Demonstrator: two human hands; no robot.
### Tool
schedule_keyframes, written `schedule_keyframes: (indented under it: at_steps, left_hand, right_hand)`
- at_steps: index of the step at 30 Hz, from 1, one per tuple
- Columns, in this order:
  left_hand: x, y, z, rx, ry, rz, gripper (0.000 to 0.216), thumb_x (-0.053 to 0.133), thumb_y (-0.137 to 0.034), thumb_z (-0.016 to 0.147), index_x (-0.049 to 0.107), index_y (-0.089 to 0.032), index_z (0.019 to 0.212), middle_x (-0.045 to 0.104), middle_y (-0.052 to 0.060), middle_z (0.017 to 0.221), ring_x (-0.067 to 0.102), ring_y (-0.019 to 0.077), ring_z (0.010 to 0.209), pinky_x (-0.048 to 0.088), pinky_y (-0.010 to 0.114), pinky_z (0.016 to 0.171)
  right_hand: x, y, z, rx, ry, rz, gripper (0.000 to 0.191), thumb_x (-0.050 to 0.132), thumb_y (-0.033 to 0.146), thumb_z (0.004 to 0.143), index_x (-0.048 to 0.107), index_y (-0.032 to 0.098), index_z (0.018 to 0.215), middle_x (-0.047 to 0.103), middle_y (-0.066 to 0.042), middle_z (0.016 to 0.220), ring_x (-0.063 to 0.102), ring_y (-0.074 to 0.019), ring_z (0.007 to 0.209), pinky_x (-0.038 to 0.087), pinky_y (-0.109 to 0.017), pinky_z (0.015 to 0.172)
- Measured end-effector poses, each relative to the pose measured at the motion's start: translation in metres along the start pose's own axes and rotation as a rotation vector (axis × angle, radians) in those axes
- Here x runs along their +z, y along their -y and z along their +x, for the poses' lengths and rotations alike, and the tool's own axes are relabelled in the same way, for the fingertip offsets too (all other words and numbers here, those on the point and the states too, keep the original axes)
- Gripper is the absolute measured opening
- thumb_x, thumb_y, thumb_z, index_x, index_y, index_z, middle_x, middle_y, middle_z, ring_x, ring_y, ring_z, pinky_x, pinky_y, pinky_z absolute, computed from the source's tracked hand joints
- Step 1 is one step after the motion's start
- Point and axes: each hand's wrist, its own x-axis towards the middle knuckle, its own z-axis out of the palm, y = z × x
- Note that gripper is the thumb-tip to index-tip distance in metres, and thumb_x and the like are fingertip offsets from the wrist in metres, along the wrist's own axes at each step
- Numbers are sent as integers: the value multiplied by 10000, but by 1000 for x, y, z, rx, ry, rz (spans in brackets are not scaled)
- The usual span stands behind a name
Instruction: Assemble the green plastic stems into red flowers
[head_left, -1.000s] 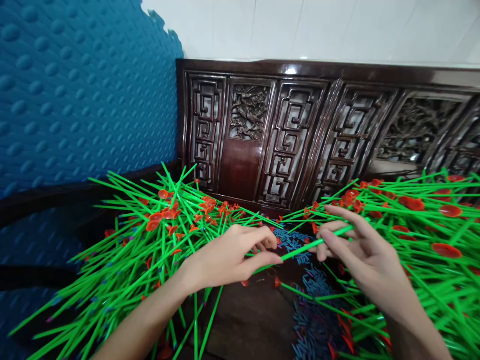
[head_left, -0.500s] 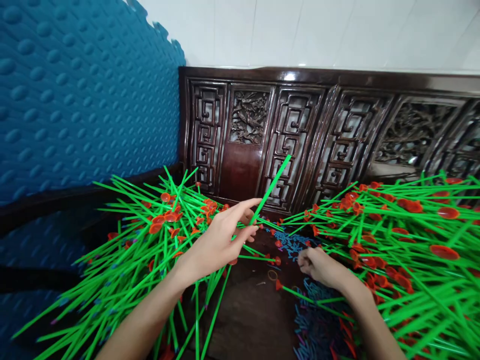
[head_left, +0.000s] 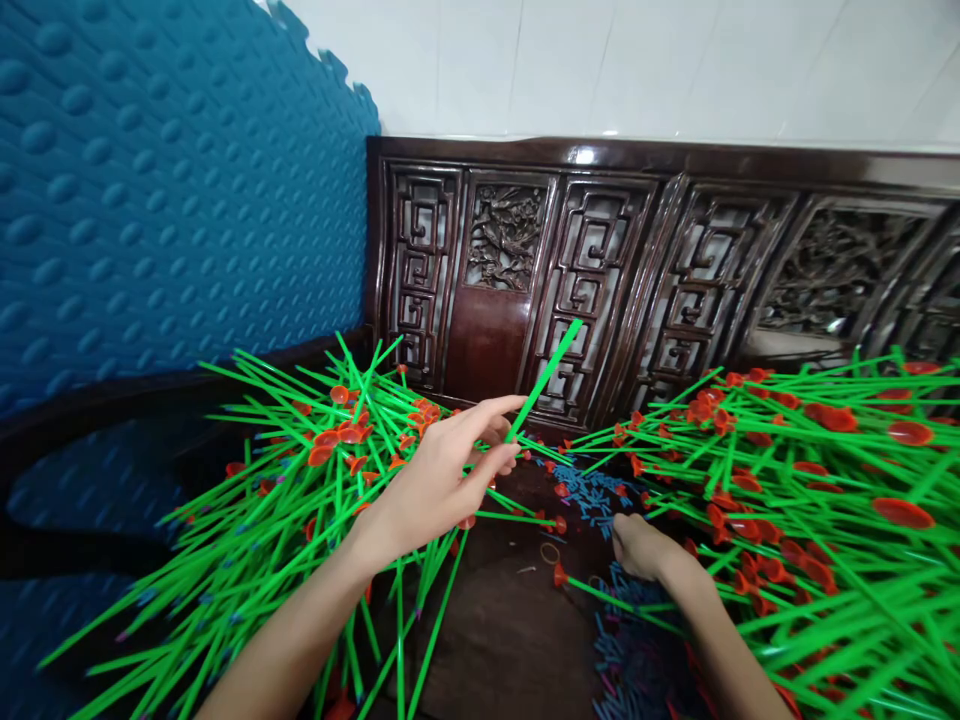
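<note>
My left hand [head_left: 450,470] is closed, pinching a green plastic balloon stick [head_left: 553,368] between thumb and fingers. It slants up to the right, its lower end hidden by the hand. My right hand [head_left: 641,547] is low over small blue tube pieces [head_left: 589,490], its fingers curled down and mostly hidden, so I cannot make out what they hold. Around my left forearm lies a heap of green sticks [head_left: 262,520] with orange-red cups [head_left: 350,432]. Another heap of cupped sticks [head_left: 840,480] spreads at the right. More small blue and purple pieces [head_left: 637,650] lie below my right hand.
A dark carved wooden backrest [head_left: 487,345] stands behind, against a white wall [head_left: 637,70]. On the left rises a blue bumpy foam mat [head_left: 172,200]. The dark wooden seat [head_left: 502,630] carries a rubber band [head_left: 550,553] and a single cupped stick [head_left: 600,592].
My right hand has moved slightly right and down, its fingers turning further toward the blue pieces. My left hand keeps hold of the balloon stick, nearly still. The view has shifted a little.
</note>
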Motion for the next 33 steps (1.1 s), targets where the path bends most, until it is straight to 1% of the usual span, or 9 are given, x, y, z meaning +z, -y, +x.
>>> schedule_keyframes:
  at_steps: [5, 9, 13, 18, 23, 25, 29, 31, 33]
  left_hand:
    - [1, -2, 0, 23, -19, 17, 350, 499, -250, 1001, 505, -230, 1351, 674, 31, 996, 678, 111, 816, 579, 270, 763]
    - [0, -7, 0, 42, -27, 76, 237, 505, -229, 1000, 580, -227, 1225, 690, 33, 1090, 664, 135, 977, 543, 298, 878]
    - [-1, -10, 1, 52, -44, 103, 152, 525, -252, 995, 617, -214, 1110, 706, 12, 988, 666, 123, 878, 533, 279, 821]
    - [-2, -9, 1, 85, -29, 95, 251, 498, -245, 1006, 620, -227, 1225, 711, 43, 1093, 666, 142, 932, 534, 305, 846]
    - [-2, -7, 1, 125, 26, 99, 321, 446, -135, 1006, 592, -234, 1273, 683, 47, 1127, 641, 137, 1010, 517, 296, 890]
    - [-2, -7, 1, 155, 30, 105, 314, 457, -122, 1000, 591, -231, 1262, 667, 44, 1144, 625, 133, 1063, 506, 289, 926]
    - [0, -7, 2, 176, 12, 142, 192, 527, -190, 989, 655, -206, 1130, 677, 36, 1033, 647, 136, 961, 524, 290, 882]
    - [1, -7, 3, 186, 1, 165, 153, 559, -204, 975, 673, -199, 1077, 686, 29, 986, 653, 136, 919, 531, 288, 855]
    - [2, -5, 4, 192, -9, 189, 137, 576, -212, 968, 682, -194, 1052, 690, 28, 963, 654, 136, 894, 532, 288, 835]
  right_hand:
    - [-1, 7, -3, 12, -1, -72, 346, 625, 353, 945, 598, 180, 1243, 616, -93, 1250, 633, -231, 1064, 550, -433, 883]
    - [-5, 9, -6, 6, 1, -97, 356, 635, 351, 939, 595, 174, 1246, 618, -93, 1242, 636, -233, 1061, 553, -430, 875]
    - [-5, 9, -7, -16, -14, -91, 343, 616, 356, 951, 599, 172, 1239, 619, -95, 1246, 634, -229, 1056, 550, -440, 884]
    - [-3, 9, -6, -34, -51, -34, 312, 622, 357, 948, 612, 165, 1194, 640, -77, 1179, 650, -206, 985, 566, -408, 828]
    - [-24, 10, -18, -171, -323, 74, 50, 657, 164, 836, 666, 139, 878, 666, -58, 858, 617, -167, 796, 491, -291, 744]
    - [-37, 13, -31, -246, -435, 123, 89, 595, 114, 807, 673, 149, 832, 636, -32, 706, 589, -159, 688, 466, -276, 700]
    - [-55, 22, -70, -438, -686, 279, 206, 512, 282, 904, 694, 187, 927, 670, -22, 743, 613, -172, 702, 500, -291, 706]
    - [-59, 28, -93, -617, -913, 537, 223, 597, 393, 884, 711, 201, 868, 690, -24, 739, 631, -174, 671, 525, -283, 643]
    - [-59, 35, -113, -720, -1013, 731, 176, 688, 391, 837, 734, 221, 846, 712, -21, 763, 652, -166, 645, 550, -265, 602]
